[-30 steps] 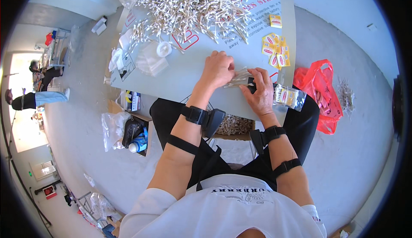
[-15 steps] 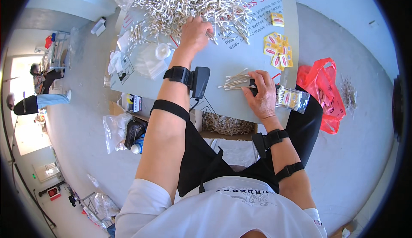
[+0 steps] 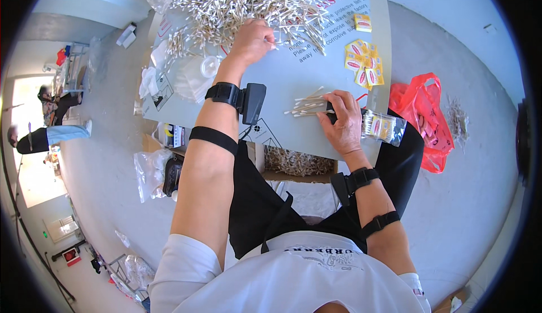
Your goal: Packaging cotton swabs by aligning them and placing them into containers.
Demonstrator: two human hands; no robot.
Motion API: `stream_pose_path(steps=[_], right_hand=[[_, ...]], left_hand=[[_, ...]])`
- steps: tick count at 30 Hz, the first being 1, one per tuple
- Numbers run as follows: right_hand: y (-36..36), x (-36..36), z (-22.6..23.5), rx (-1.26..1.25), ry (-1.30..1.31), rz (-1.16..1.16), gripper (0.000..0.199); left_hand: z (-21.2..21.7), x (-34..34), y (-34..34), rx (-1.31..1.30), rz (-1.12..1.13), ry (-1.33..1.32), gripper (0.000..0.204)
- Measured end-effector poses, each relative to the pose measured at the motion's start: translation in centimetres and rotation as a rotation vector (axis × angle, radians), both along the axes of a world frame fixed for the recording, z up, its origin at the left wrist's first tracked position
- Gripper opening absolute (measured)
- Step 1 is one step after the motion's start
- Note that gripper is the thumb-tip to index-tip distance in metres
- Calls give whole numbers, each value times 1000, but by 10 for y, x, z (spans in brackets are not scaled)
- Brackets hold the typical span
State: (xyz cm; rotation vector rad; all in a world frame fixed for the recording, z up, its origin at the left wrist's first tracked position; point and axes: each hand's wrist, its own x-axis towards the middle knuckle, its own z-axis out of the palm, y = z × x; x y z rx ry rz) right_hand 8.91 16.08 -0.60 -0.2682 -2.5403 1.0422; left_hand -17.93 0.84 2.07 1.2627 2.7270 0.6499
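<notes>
A big loose pile of cotton swabs [image 3: 237, 2] covers the far part of the table. My left hand [image 3: 252, 42] is at the pile's near edge with its fingers curled together, and a white swab tip shows at the fingertips. Closer to me, my right hand [image 3: 343, 122] is closed over a small bundle of swabs [image 3: 306, 105] and a black piece [image 3: 331, 111], mostly hidden by the fingers. The swabs fan out to its left. Beside its wrist lies a clear plastic packet [image 3: 384, 127] of swabs with a yellow label inside.
Yellow cards [image 3: 364, 63] lie at the table's right, near a small yellow stack [image 3: 363, 22]. A round clear lid [image 3: 210, 66] and plastic bags stand left. A red bag [image 3: 422, 121] hangs right. Under the table edge is a box of swabs [image 3: 298, 163]. Other people [image 3: 56, 135] are far left.
My left hand has shifted slightly left and its fingers have drawn together at the pile's edge. My right hand has hardly moved.
</notes>
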Motion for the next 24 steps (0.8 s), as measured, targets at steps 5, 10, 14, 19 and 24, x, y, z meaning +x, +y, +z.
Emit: stream_pose_path(steps=[5, 10, 14, 19, 24], right_hand=[[-2, -2, 3, 1, 8, 4, 40], [-2, -2, 1, 9, 29, 9, 39], [-1, -1, -1, 3, 19, 4, 39], [0, 0, -1, 5, 14, -1, 39], [-1, -2, 0, 10, 30, 8, 38]], left_hand=[[-6, -8, -6, 96, 108, -156, 10], [-7, 2, -4, 178, 110, -277, 9], [-3, 28, 6, 33, 75, -308, 9], [8, 51, 14, -27, 119, -366, 11], [-7, 35, -3, 76, 278, 218, 5]])
